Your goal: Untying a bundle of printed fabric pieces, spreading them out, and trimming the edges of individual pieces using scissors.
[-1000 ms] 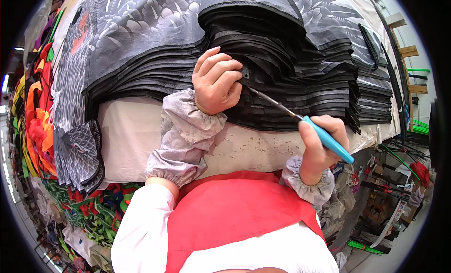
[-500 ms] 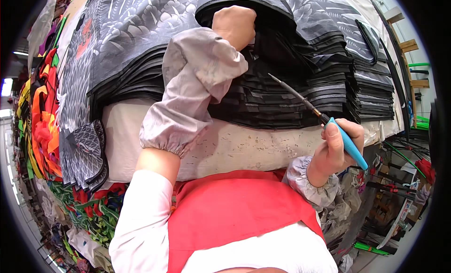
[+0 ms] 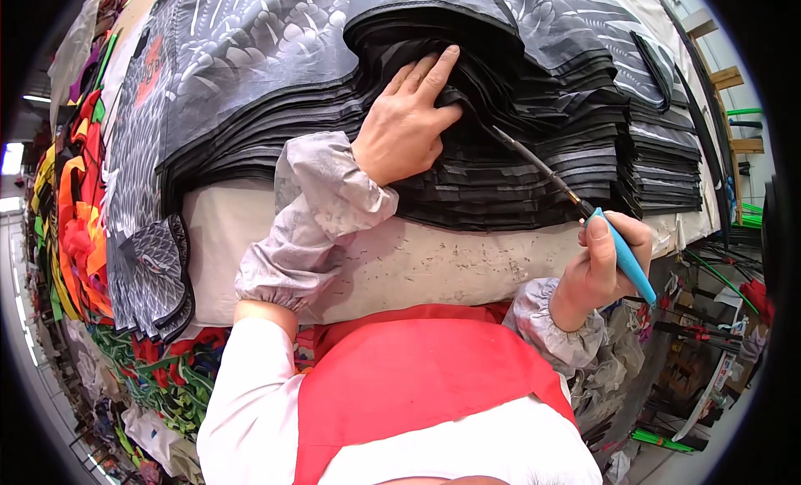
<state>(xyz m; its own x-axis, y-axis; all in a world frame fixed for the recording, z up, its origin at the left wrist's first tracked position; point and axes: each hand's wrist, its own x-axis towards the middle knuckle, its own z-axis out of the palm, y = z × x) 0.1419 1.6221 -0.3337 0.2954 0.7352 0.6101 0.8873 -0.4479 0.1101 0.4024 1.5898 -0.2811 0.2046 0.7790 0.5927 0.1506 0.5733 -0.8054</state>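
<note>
A thick stack of grey and black printed fabric pieces (image 3: 275,109) lies before me, its black edges layered toward me. My left hand (image 3: 407,118) rests on the dark layers at the middle of the stack, fingers stretched out beneath a folded-back flap (image 3: 434,7). No object shows in that hand. My right hand (image 3: 602,264), at the right near the table's edge, is closed round the blue handle of a soldering iron (image 3: 622,255). The iron's thin metal tip points up and left, close to the fabric edges; whether it touches them I cannot tell.
A pale padded table edge (image 3: 442,264) with dark marks runs between me and the stack. Bright fabric scraps (image 3: 79,226) hang at the left, and strips (image 3: 167,376) are heaped below. Rods and green sticks (image 3: 663,441) lie at the lower right.
My left hand has let go of the folded flap at the top and come down toward me, its fingers now spread over the layers. My right hand and the iron have barely shifted.
</note>
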